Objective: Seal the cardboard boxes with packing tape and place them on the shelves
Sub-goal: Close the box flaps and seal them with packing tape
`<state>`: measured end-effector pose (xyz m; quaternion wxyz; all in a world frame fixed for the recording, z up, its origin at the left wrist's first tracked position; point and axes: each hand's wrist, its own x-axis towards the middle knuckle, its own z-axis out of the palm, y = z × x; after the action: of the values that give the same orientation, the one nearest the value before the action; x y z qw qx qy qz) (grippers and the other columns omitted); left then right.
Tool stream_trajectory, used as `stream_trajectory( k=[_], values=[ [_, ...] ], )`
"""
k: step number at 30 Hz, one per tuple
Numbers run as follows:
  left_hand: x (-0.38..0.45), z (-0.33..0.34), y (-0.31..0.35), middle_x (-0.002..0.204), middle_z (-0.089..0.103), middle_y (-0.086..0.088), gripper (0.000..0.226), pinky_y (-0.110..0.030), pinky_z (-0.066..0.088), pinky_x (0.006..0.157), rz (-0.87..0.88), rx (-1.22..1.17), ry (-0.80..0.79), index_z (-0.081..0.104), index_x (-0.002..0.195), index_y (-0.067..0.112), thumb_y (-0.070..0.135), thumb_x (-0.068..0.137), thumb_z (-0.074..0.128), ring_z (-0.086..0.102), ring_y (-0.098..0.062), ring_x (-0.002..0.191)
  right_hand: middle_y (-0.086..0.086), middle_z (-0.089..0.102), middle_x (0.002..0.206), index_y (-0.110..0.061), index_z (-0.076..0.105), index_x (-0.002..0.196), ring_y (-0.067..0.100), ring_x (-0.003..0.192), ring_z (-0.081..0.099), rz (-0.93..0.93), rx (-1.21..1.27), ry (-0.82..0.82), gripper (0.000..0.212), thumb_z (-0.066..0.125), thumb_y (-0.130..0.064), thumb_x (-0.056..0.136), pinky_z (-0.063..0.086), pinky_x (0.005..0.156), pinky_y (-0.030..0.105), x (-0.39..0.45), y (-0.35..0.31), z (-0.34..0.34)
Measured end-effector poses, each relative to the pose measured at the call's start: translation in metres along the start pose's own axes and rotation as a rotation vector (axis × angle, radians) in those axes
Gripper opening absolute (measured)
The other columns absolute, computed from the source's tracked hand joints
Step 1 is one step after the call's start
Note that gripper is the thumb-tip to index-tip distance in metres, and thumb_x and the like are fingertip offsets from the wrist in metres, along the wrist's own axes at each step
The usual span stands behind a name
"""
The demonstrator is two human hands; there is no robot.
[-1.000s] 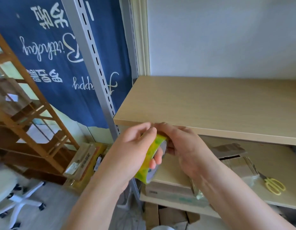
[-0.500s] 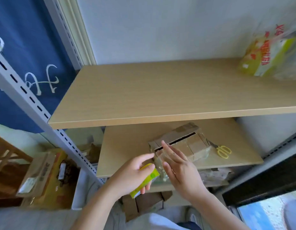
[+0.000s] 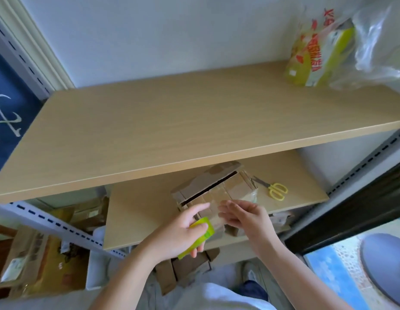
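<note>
My left hand (image 3: pixel 181 233) gripped the tape roll (image 3: pixel 198 239), fingers curled round its yellow-green rim and forefinger stretched toward the box (image 3: pixel 213 191). No print on the roll could be read. My right hand (image 3: pixel 243 217) was held with fingers nearly straight, just beside the box's near face; a clear strip of tape seemed to run between the two hands, but blur kept me from telling whether the right fingers pinched it or only touched it.

The box stood on the lower shelf (image 3: pixel 140 213), near its front edge. Its top flap was raised a little, leaving a dark slit along the top. Patches of clear and brown tape covered its faces; I could read no label on them.

Scissors (image 3: pixel 274 190) with yellow handles lay on the same shelf, just right of the box and apart from it.

The upper shelf (image 3: pixel 172 130) carried a clear plastic bag (image 3: pixel 373 48) at its right rear corner. Inside it was a yellow-green pack (image 3: pixel 322 57) with red characters, seen upside down and too blurred for me to read.

At far left hung a dark blue cloth (image 3: pixel 8 113) with white script, only a fragment of one stroke in view. Flattened cardboard (image 3: pixel 183 269) lay below the lower shelf, and a box with a white label (image 3: pixel 13 269) sat on the floor at left, its text illegible.
</note>
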<state>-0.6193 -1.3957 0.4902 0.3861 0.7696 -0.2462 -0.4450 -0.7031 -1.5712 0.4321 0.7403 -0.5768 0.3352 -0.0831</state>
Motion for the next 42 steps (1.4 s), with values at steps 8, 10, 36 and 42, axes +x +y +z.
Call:
stream_trajectory(
  k=[8, 10, 36, 42],
  values=[
    [0.030, -0.009, 0.003, 0.100, 0.072, -0.007, 0.086, -0.023, 0.056, 0.059, -0.312, 0.562, 0.131, -0.016, 0.156, 0.025, 0.025, 0.102, 0.051, 0.067, -0.010, 0.061, 0.001, 0.077, 0.094, -0.018, 0.073, 0.095, 0.016, 0.090, 0.072, -0.012, -0.013, 0.339, 0.017, 0.057, -0.013, 0.097, 0.056, 0.083, 0.032, 0.040, -0.015, -0.036],
    [0.032, -0.022, 0.001, 0.084, 0.073, 0.000, 0.085, -0.023, 0.056, 0.064, -0.325, 0.512, 0.133, -0.011, 0.157, 0.024, 0.025, 0.101, 0.053, 0.067, -0.009, 0.058, 0.003, 0.076, 0.097, -0.020, 0.072, 0.095, 0.016, 0.092, 0.071, -0.025, -0.106, 0.412, 0.013, 0.060, -0.017, 0.096, 0.056, 0.089, 0.034, 0.056, -0.030, -0.059],
    [0.039, -0.022, 0.034, 0.113, 0.071, -0.003, 0.069, -0.034, 0.047, 0.102, 0.195, -0.008, 0.030, 0.017, 0.155, 0.036, 0.014, 0.101, 0.054, 0.068, -0.015, 0.103, 0.016, 0.071, 0.092, -0.004, 0.070, 0.088, 0.018, 0.081, 0.067, 0.105, 0.061, -0.146, 0.005, 0.071, -0.008, 0.086, 0.059, 0.078, 0.025, 0.041, -0.037, -0.027],
    [0.046, -0.022, 0.029, 0.091, 0.072, 0.003, 0.060, -0.027, 0.052, 0.077, 0.056, 0.143, 0.123, 0.020, 0.153, 0.045, 0.033, 0.102, 0.050, 0.068, -0.006, 0.070, -0.003, 0.073, 0.071, -0.015, 0.077, 0.082, 0.006, 0.063, 0.067, -0.232, -0.521, 0.072, 0.014, 0.069, -0.005, 0.087, 0.054, 0.064, 0.012, 0.052, -0.055, -0.046]
  ],
)
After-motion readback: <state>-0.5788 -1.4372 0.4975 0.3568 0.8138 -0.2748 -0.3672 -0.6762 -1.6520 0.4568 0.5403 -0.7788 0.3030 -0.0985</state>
